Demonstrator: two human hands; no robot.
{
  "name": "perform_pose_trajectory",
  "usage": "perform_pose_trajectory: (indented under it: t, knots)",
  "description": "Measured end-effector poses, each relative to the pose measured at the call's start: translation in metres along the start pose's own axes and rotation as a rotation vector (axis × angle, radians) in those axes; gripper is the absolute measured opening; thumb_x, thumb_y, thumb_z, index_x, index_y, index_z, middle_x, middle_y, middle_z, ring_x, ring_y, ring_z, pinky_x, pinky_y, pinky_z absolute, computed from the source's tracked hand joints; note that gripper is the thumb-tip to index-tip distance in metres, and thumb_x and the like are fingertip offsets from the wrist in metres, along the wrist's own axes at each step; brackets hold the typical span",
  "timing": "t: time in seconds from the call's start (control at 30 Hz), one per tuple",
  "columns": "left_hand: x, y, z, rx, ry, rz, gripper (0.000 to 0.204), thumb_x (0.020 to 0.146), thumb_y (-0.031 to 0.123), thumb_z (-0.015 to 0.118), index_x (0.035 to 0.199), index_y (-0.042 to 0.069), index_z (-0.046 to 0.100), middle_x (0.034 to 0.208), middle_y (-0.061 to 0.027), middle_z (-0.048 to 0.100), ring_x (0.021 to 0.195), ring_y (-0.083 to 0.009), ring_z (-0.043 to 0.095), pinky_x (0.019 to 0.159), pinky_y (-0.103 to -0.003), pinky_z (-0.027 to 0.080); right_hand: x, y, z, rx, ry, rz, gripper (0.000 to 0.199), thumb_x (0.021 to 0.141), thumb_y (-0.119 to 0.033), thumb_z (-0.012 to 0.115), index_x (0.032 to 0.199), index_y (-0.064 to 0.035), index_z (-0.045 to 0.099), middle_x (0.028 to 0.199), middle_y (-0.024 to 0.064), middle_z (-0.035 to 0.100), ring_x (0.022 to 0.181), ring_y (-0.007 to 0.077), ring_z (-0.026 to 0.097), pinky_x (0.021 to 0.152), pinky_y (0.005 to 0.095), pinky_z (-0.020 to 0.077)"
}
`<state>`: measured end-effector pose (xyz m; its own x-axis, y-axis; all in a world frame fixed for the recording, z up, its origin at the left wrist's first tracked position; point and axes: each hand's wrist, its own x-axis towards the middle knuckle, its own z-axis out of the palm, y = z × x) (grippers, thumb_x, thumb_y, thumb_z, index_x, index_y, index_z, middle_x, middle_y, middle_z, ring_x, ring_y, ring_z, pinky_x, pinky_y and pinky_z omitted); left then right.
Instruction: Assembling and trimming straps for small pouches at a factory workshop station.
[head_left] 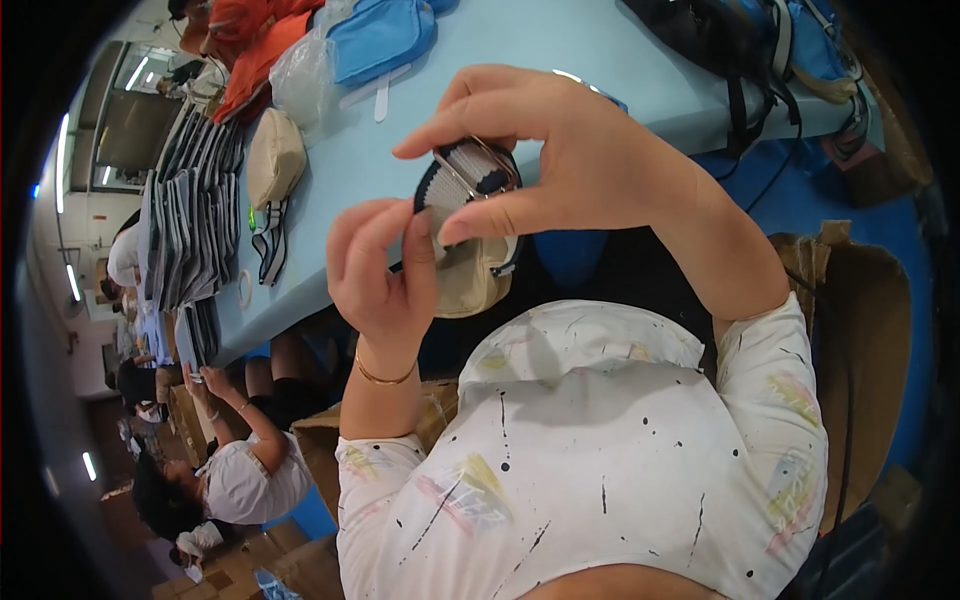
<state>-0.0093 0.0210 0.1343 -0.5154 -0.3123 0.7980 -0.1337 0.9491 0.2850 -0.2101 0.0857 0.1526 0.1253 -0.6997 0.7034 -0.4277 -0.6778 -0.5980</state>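
In front of my chest I hold a dark-edged grey webbing strap (447,186), bent into a curve. A copper-coloured metal buckle (462,172) sits on it. My left hand (375,262) pinches the strap's lower left side between thumb and fingertips. From above, my right hand (570,150) curls round the buckle and strap, its thumb below and its index finger reaching out to the left. Beneath both hands hangs a beige pouch (470,285) with a dark strap end at its right side. The fingers partly hide how strap and buckle are threaded.
On the light blue table (340,215) lie another beige pouch (276,145), blue fabric pieces (380,40), clear plastic (305,75) and stacked dark-and-grey pieces (190,215). Black and blue bags (715,45) lie at far right. Cardboard boxes (870,330) flank me; a co-worker (240,470) sits left.
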Motion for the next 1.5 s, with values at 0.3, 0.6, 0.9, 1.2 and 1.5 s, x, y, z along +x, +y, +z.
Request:
perform_pose_trajectory:
  t: [0.3,0.6,0.9,1.2,1.5]
  knots:
    - [0.015,-0.029,-0.035,-0.85,-0.034,-0.844,0.021,0.096,0.017,0.045,0.094,-0.002,0.054,0.077,-0.0024,0.048,0.058,-0.0072,0.037,0.053,-0.02,0.028,-0.034,0.021,0.048,0.124,0.1,0.279,0.034,0.079,-0.021,0.075,0.103,-0.0027,0.059,0.093,0.0033,0.058,0.08,0.01,0.055,0.072,0.0237,0.0453]
    - [-0.043,-0.154,-0.097,-1.184,0.171,-1.198,0.015,0.095,0.013,0.047,0.09,0.001,0.054,0.064,0.0011,0.04,0.051,-0.0072,0.033,0.047,-0.022,0.026,-0.147,0.115,0.131,0.4,0.096,0.69,0.035,0.078,-0.026,0.075,0.099,-0.0025,0.058,0.089,0.0042,0.053,0.076,0.0097,0.051,0.07,0.0241,0.0454]
    - [-0.153,-0.183,-0.093,0.438,-0.34,-0.742,0.019,0.091,0.017,0.054,0.088,-0.001,0.058,0.084,-0.012,0.058,0.077,-0.0267,0.056,0.072,-0.034,0.045,-0.136,0.125,0.14,0.4,-0.008,0.682,0.036,0.072,-0.021,0.079,0.095,-0.0027,0.057,0.094,0.0071,0.059,0.085,0.0164,0.058,0.077,0.0291,0.0473]
    - [-0.052,-0.059,-0.005,-0.37,-0.555,-0.528,0.087,0.069,0.015,0.079,0.142,0.002,0.032,0.124,-0.018,0.054,0.113,-0.0283,0.053,0.096,-0.037,0.041,-0.043,0.083,0.109,0.42,-0.106,0.383,0.043,0.067,-0.024,0.083,0.095,-0.004,0.057,0.088,0.0045,0.058,0.079,0.014,0.056,0.072,0.0275,0.0467]
    - [0.002,-0.057,-0.042,-0.196,-0.635,-0.334,0.032,0.07,0.004,0.072,0.101,0.005,0.064,0.081,-0.0089,0.062,0.071,-0.0214,0.06,0.063,-0.03,0.047,-0.041,0.071,0.114,0.584,-0.174,0.595,0.04,0.074,-0.017,0.08,0.099,-0.005,0.052,0.088,0.0005,0.06,0.08,0.0089,0.055,0.072,0.0262,0.0463]
